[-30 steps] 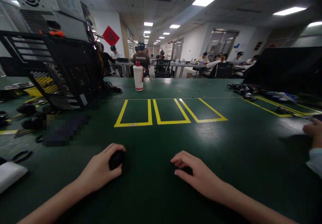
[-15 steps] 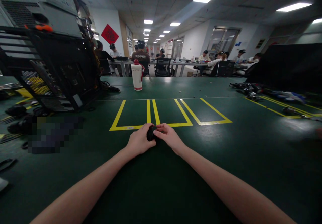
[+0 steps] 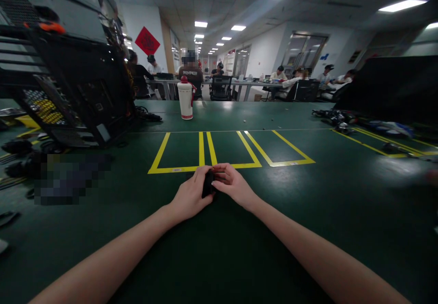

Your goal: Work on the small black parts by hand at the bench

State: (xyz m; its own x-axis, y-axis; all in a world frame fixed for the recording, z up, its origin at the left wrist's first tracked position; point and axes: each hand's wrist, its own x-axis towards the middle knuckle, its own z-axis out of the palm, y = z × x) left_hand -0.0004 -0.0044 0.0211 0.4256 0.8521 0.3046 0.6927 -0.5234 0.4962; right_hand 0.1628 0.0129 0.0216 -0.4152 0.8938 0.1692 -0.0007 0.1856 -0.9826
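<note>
One small black object (image 3: 208, 187), clasped in left hand (image 3: 190, 195); right hand (image 3: 237, 188) cupped against it, grip unclear. Handling appears underway; object not yet released.

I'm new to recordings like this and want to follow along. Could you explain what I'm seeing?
There is no machine here, just a person's two bare hands. The view comes from a camera worn on that person's head, looking forward and down. The left hand holds a small black object, too dark to identify. The right hand is at its other side; its grip is unclear. The green table bears yellow tape outlines. Farther back stands a white-and-red bottle, and at the picture's left, a black computer case.
</note>
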